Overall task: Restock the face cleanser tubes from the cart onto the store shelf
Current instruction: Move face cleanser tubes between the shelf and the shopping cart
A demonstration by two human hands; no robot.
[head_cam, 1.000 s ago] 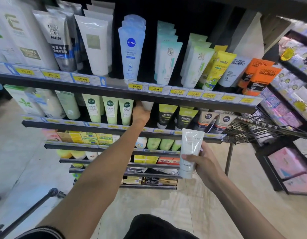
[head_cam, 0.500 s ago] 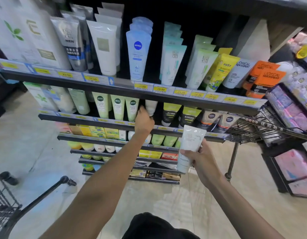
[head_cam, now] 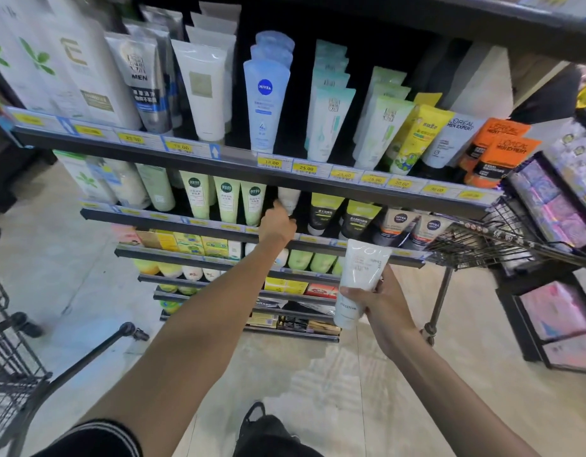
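Note:
My right hand (head_cam: 385,306) grips a white face cleanser tube (head_cam: 359,282), held upright in front of the shelf rack's lower tiers. My left hand (head_cam: 278,224) reaches to the second shelf (head_cam: 173,219) and touches the bottom of another white tube (head_cam: 289,199) standing there between green tubes (head_cam: 252,201) and dark tubes (head_cam: 323,214). The upper shelf's edge hides that tube's top. My left fingers are partly hidden behind the hand, so their grip on the tube is unclear. The black wire cart (head_cam: 8,364) sits at the lower left.
The top shelf (head_cam: 238,156) carries rows of tubes with yellow price tags. A wire basket (head_cam: 502,239) juts out at the rack's right end, with a pink-product rack (head_cam: 555,311) beyond it. My shoe (head_cam: 252,420) stands on the tiled floor.
My left hand has drawn back a little from under the upper shelf, with the white tube standing on the shelf. The view shifted right, bringing the cart into sight. My right hand keeps its tube.

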